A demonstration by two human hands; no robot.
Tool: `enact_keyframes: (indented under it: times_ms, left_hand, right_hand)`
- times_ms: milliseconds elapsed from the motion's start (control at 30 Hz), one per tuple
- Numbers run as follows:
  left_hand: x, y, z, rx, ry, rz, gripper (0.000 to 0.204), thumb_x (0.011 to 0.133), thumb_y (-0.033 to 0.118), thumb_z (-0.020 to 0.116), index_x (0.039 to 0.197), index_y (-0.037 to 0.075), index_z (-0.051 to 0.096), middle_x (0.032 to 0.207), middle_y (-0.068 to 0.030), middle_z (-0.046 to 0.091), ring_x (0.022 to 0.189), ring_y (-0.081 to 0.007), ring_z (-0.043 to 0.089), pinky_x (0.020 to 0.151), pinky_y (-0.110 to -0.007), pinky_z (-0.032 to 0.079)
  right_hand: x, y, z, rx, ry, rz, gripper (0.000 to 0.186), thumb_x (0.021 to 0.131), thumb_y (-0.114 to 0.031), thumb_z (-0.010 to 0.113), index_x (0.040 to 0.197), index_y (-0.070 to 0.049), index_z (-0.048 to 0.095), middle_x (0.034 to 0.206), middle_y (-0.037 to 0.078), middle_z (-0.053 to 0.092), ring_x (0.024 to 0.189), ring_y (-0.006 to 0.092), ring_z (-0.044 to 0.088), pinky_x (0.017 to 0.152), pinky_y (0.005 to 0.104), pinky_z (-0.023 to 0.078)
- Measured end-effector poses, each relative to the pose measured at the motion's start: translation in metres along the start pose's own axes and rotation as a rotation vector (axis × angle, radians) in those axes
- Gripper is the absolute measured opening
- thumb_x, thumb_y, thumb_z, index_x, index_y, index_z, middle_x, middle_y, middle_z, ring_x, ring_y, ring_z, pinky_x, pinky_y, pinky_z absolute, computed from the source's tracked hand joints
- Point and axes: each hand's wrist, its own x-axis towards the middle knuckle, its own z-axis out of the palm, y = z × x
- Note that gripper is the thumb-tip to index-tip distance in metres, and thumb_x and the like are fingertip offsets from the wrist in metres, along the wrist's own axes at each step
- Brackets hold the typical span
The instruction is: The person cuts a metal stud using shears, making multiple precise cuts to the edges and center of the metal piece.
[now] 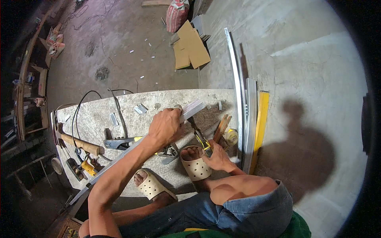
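My left hand (164,126) is closed round a long silvery metal channel (193,110) near its right end. The channel slants down to the lower left, passing under my left forearm. My right hand (219,158) grips the yellow-and-black handles of a pair of snips (202,139). Their dark jaws point up and meet the lower edge of the channel, just right of my left hand. Whether the jaws bite into the metal, I cannot tell. Below the tool, my feet in cream clogs (196,168) rest on the pale, worn work surface (158,99).
Short metal offcuts (140,108), a wooden-handled hammer (81,143) and a yellow power tool (88,168) lie leftward. Split wood (222,129) and a tape measure (231,137) sit by my right hand. Metal lengths (237,75) and a yellow level (260,127) lean rightward; cardboard (194,45) lies beyond.
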Motion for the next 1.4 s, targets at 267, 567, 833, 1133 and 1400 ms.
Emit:
enact_keyframes:
  times_ms: [267,567,833,1133,1400]
  left_hand:
    - [0.003,0.006,-0.008,-0.052,0.009,-0.07,0.017,0.074,0.013,0.062,0.087,0.001,0.065,0.076,-0.0246,0.065,0.073,-0.0432,0.064,0.068,-0.05,0.052]
    - [-0.01,-0.022,-0.001,-0.065,-0.007,-0.08,0.019,0.08,0.02,0.057,0.092,0.005,0.061,0.075,-0.0253,0.064,0.073,-0.0444,0.064,0.064,-0.052,0.052]
    - [-0.016,-0.005,-0.022,0.006,0.101,-0.038,0.018,0.079,0.016,0.058,0.089,0.001,0.06,0.076,-0.0251,0.063,0.071,-0.0447,0.064,0.065,-0.052,0.052]
    - [-0.007,-0.004,-0.028,0.009,0.063,-0.018,0.021,0.079,0.02,0.06,0.087,0.001,0.064,0.081,-0.0261,0.065,0.075,-0.0439,0.064,0.068,-0.051,0.052]
    - [0.015,-0.031,-0.107,-0.309,0.052,0.134,0.04,0.085,0.033,0.072,0.103,-0.001,0.063,0.068,-0.01,0.061,0.064,-0.016,0.06,0.06,-0.035,0.048]
  right_hand:
    - [0.003,0.022,0.008,-0.03,0.042,-0.005,0.052,0.081,-0.029,0.067,0.12,0.002,0.051,0.106,0.028,0.059,0.102,0.0437,0.058,0.09,0.0452,0.046]
    - [0.013,-0.009,-0.007,0.0,-0.111,0.042,0.054,0.077,-0.033,0.07,0.112,0.005,0.054,0.096,0.026,0.063,0.091,0.0372,0.062,0.083,0.0431,0.048]
    - [0.028,-0.005,0.001,-0.123,-0.107,0.108,0.071,0.072,-0.041,0.07,0.115,0.012,0.05,0.105,0.032,0.059,0.104,0.0425,0.058,0.09,0.0439,0.046]
    - [0.044,0.007,0.029,-0.036,0.015,0.094,0.07,0.072,-0.04,0.072,0.117,0.01,0.051,0.107,0.029,0.06,0.104,0.041,0.059,0.09,0.0441,0.047]
    - [0.065,-0.076,-0.039,-0.029,0.064,-0.007,0.035,0.073,-0.027,0.07,0.084,0.004,0.059,0.072,0.018,0.059,0.07,0.0323,0.06,0.068,0.0407,0.048]
